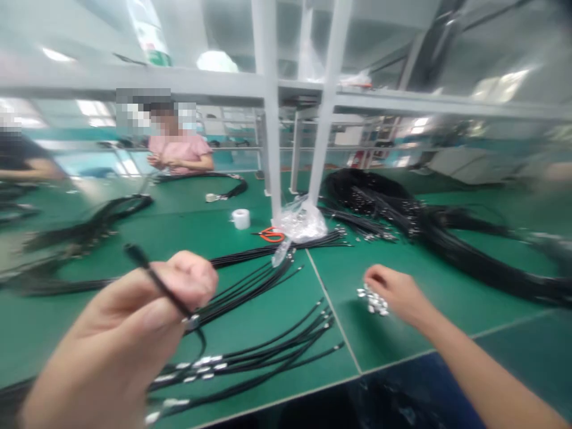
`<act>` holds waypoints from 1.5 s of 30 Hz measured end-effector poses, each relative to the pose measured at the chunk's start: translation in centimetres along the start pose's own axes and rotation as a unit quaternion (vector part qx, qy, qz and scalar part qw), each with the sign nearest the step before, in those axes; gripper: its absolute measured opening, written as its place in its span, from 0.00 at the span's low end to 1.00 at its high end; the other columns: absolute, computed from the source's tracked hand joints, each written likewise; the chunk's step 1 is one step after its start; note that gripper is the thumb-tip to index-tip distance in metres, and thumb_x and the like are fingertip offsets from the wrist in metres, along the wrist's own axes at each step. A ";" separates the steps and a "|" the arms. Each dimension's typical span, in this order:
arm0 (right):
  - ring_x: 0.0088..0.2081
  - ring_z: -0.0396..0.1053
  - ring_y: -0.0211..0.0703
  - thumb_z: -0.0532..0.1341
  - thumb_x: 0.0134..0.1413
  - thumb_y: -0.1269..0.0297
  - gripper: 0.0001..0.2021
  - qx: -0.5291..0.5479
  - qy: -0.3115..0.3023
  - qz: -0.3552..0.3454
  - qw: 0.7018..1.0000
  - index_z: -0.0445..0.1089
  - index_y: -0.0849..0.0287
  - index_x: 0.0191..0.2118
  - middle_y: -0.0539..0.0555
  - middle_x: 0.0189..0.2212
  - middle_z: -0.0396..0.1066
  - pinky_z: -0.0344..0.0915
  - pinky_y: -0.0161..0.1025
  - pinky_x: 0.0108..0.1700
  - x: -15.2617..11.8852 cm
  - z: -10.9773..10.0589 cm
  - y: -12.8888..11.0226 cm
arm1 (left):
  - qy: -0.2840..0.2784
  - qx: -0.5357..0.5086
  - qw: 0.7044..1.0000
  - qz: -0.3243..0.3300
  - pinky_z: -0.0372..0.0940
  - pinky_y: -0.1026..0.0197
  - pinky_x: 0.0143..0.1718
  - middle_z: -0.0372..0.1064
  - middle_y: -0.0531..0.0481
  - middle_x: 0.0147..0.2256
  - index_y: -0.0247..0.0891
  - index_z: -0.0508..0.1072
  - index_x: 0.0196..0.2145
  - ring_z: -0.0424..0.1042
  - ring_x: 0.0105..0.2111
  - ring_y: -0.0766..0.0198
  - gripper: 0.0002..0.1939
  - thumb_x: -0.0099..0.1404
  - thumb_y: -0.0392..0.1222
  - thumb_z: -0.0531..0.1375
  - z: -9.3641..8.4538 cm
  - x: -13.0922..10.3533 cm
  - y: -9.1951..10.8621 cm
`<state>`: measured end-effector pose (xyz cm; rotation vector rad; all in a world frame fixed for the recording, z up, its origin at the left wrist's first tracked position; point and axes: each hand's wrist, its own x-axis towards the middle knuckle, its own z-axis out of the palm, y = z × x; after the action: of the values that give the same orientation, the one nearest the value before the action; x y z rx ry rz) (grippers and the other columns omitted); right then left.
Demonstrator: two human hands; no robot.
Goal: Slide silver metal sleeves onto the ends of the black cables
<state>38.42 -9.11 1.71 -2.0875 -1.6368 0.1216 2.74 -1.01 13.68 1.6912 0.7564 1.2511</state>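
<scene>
My left hand [156,298] is raised close to the camera at the left, its fingers closed on a black cable [163,286]. The cable's dark end points up and left, and its other part curves down below the fingers. At the right, my right hand [393,289] reaches down to a small pile of white connectors [374,302] on the green table. Its thumb and fingers are pressed together at the pile's upper edge; whatever is between them is hidden. Black cables with white fittings [268,351] lie between my hands.
A clear plastic bag of white parts [301,223], orange-handled scissors [271,235] and a white roll [241,218] lie by the shelf posts. A large black cable bundle [447,244] stretches across the right. Across the table sits a person in pink [183,149]; another is at the far left.
</scene>
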 end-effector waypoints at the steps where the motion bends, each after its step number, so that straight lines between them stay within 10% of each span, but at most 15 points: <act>1: 0.34 0.68 0.43 0.50 0.57 0.61 0.12 0.032 0.025 0.013 0.999 0.69 0.58 0.38 0.54 0.33 0.72 0.61 0.38 0.36 -0.2 -0.1 -0.1 | -0.022 -0.005 1.000 0.011 0.64 0.61 0.40 0.70 0.55 0.29 0.43 0.75 0.25 0.68 0.37 0.63 0.04 0.54 0.44 0.63 0.0 0.3 0.5; 9: 0.31 0.65 0.43 0.61 0.48 0.54 0.12 0.382 0.024 0.088 0.920 0.69 0.55 0.34 0.52 0.29 0.68 0.61 0.37 0.33 -1.3 0.0 -5.4 | -0.151 0.081 0.985 -0.005 0.65 0.63 0.37 0.68 0.49 0.33 0.37 0.73 0.28 0.67 0.37 0.62 0.05 0.58 0.39 0.59 0.8 0.8 3.1; 18: 0.30 0.62 0.34 0.64 0.48 0.67 0.05 0.700 -0.036 0.070 0.710 0.68 0.58 0.32 0.48 0.27 0.65 0.59 0.32 0.35 -3.3 -0.7 -10.8 | -0.176 0.223 0.958 0.044 0.62 0.66 0.40 0.69 0.54 0.36 0.42 0.73 0.29 0.68 0.37 0.65 0.05 0.61 0.40 0.57 3.8 -0.4 1.6; 23: 0.29 0.62 0.33 0.64 0.49 0.68 0.04 0.747 -0.048 0.066 0.660 0.70 0.57 0.33 0.48 0.26 0.66 0.59 0.31 0.34 -3.8 -0.7 -11.4 | -0.254 0.225 0.940 -0.005 0.62 0.67 0.33 0.70 0.57 0.31 0.50 0.68 0.47 0.67 0.30 0.68 0.15 0.64 0.37 0.52 6.5 -1.6 -0.4; 32: 0.30 0.64 0.34 0.66 0.46 0.67 0.06 0.727 -0.047 0.066 0.682 0.71 0.58 0.33 0.48 0.28 0.67 0.60 0.33 0.36 -4.3 -0.6 -11.9 | -0.301 0.307 0.902 0.034 0.59 0.63 0.35 0.69 0.55 0.32 0.56 0.68 0.49 0.66 0.32 0.64 0.18 0.66 0.38 0.48 7.3 -2.1 -1.8; 45: 0.31 0.63 0.36 0.64 0.48 0.62 0.06 0.531 -0.101 0.029 0.841 0.70 0.58 0.32 0.49 0.27 0.68 0.60 0.33 0.34 -4.5 -0.9 -13.1 | -0.311 0.256 0.915 -0.013 0.58 0.64 0.36 0.70 0.56 0.34 0.50 0.62 0.51 0.66 0.35 0.63 0.20 0.63 0.34 0.52 7.4 -2.0 -1.4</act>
<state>25.78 -11.37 7.04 -1.2486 -1.1418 1.0413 9.20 -4.28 10.81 2.3233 0.7317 0.4331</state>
